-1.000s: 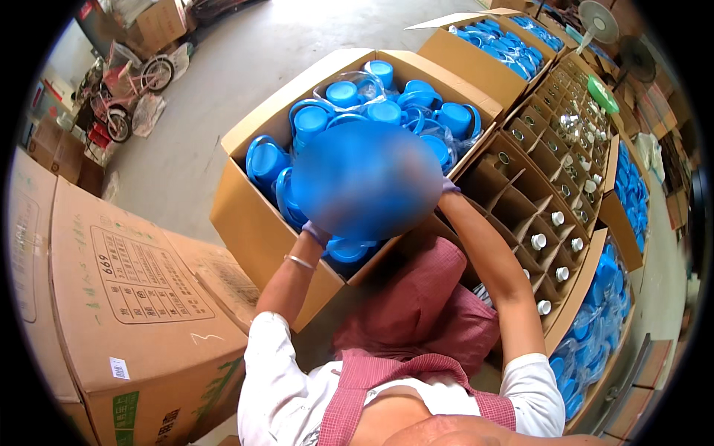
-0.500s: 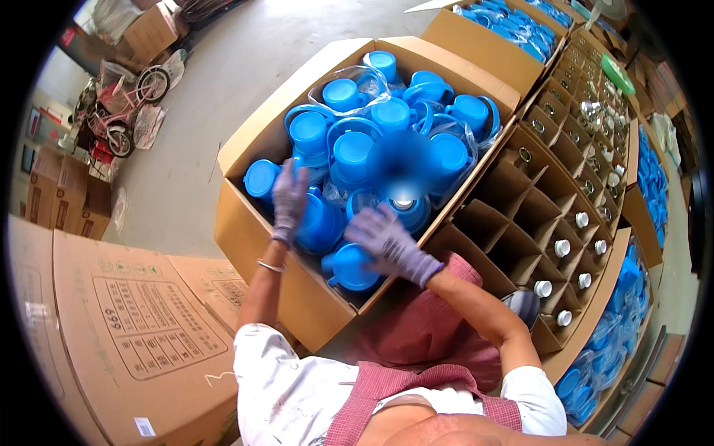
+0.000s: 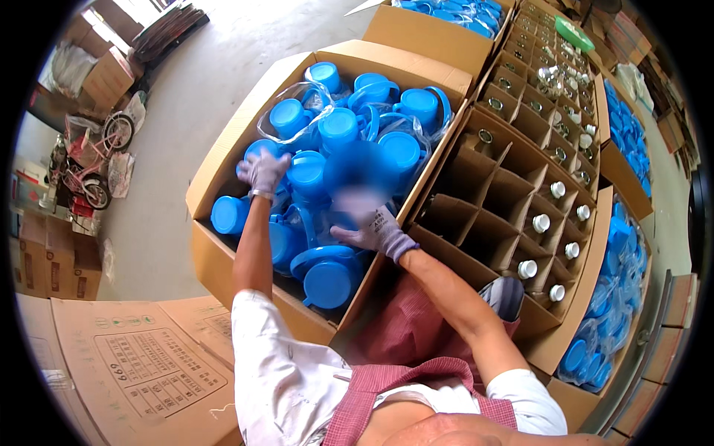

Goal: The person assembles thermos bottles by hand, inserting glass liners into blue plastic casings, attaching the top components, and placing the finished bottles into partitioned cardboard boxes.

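Blue plastic cup-like pieces with loop handles (image 3: 306,171) fill a large open cardboard box (image 3: 216,178) in front of me, some wrapped in clear plastic. My left hand (image 3: 263,172), in a grey glove, lies with spread fingers on a blue cup (image 3: 260,149) near the box's left wall. My right hand (image 3: 372,221), gloved too, is over the pieces by the right wall, thumb stretched to the left. A blurred patch hides its fingertips and whatever they touch. Nearest me in the box stands another blue cup (image 3: 327,284) with its handle behind it.
To the right is a divided carton (image 3: 465,212) with white-capped bottles (image 3: 541,223) in some cells. More boxes of blue pieces (image 3: 617,282) stand beyond it. A closed carton (image 3: 149,372) is at my lower left; a pink bicycle (image 3: 97,160) stands farther off.
The view has shifted, with the scene sliding left. My left hand has moved farther from me onto another blue cup. My right hand has drawn away from the nearest cup.
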The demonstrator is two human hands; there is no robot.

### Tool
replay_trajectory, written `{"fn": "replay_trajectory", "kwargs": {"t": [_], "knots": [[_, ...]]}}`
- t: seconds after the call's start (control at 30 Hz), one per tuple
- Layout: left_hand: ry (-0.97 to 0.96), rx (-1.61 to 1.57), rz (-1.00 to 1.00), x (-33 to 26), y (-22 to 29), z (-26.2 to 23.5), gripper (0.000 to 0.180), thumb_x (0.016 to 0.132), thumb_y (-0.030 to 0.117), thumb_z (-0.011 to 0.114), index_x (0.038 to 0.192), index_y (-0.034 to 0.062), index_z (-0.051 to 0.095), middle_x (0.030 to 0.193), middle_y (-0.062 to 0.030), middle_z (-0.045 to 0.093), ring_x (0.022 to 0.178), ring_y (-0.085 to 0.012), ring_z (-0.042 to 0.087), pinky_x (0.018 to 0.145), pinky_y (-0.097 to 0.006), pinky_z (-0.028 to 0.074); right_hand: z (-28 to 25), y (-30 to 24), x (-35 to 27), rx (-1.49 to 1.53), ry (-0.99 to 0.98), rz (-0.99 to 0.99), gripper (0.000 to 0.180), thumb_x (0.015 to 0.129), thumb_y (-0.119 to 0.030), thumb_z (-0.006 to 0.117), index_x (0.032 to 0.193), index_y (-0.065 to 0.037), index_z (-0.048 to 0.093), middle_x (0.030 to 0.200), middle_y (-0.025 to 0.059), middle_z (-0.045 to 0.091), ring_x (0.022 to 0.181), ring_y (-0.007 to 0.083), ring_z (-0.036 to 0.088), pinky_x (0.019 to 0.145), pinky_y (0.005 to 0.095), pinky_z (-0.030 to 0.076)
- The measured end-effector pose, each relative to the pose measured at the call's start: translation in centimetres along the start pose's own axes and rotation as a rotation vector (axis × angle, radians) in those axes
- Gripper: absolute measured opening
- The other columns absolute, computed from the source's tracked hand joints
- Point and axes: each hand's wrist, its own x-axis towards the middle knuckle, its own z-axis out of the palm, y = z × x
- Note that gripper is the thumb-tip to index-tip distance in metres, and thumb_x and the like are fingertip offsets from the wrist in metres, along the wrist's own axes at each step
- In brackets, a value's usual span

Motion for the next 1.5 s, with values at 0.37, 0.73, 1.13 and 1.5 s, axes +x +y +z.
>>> {"fn": "replay_trajectory", "kwargs": {"t": [0.37,0.73,1.13,1.5], "knots": [[0.297,-0.206,0.511,-12.5,-4.2,-0.6,0.048,0.093,0.042,0.055,0.129,0.0109,0.061,0.14,-0.0185,0.051,0.133,-0.0404,0.041,0.108,-0.058,0.029,-4.9,-3.6,-5.7,-0.048,0.378,-0.285,0.045,0.083,-0.025,0.071,0.123,-0.007,0.06,0.125,0.0157,0.06,0.119,0.0338,0.055,0.107,0.0482,0.037],[-0.218,-0.869,1.124,-40.2,10.6,2.0,0.025,0.094,0.005,0.053,0.114,-0.0041,0.065,0.118,-0.0206,0.065,0.112,-0.0339,0.061,0.1,-0.039,0.046,-19.2,-4.5,-42.6,-0.526,0.691,0.413,0.032,0.084,-0.02,0.068,0.113,-0.005,0.065,0.116,0.0128,0.063,0.112,0.0319,0.057,0.102,0.044,0.043],[-0.242,-0.645,1.367,-43.2,11.8,3.8,0.028,0.093,0.008,0.053,0.117,-0.0012,0.064,0.125,-0.0184,0.063,0.124,-0.0351,0.054,0.111,-0.043,0.036,-29.6,5.6,-67.0,-0.647,0.721,1.504,0.07,0.082,-0.044,0.071,0.137,-0.007,0.052,0.136,0.0155,0.055,0.128,0.0321,0.05,0.106,0.045,0.039],[-0.228,-0.628,1.371,-44.5,9.9,3.3,0.027,0.093,0.007,0.054,0.116,-0.0014,0.065,0.125,-0.0176,0.063,0.129,-0.0355,0.05,0.112,-0.044,0.035,-23.8,-2.0,-68.0,-0.466,0.753,1.147,0.05,0.074,-0.034,0.079,0.112,-0.005,0.066,0.116,0.0148,0.064,0.121,0.0328,0.053,0.103,0.0425,0.042]]}}
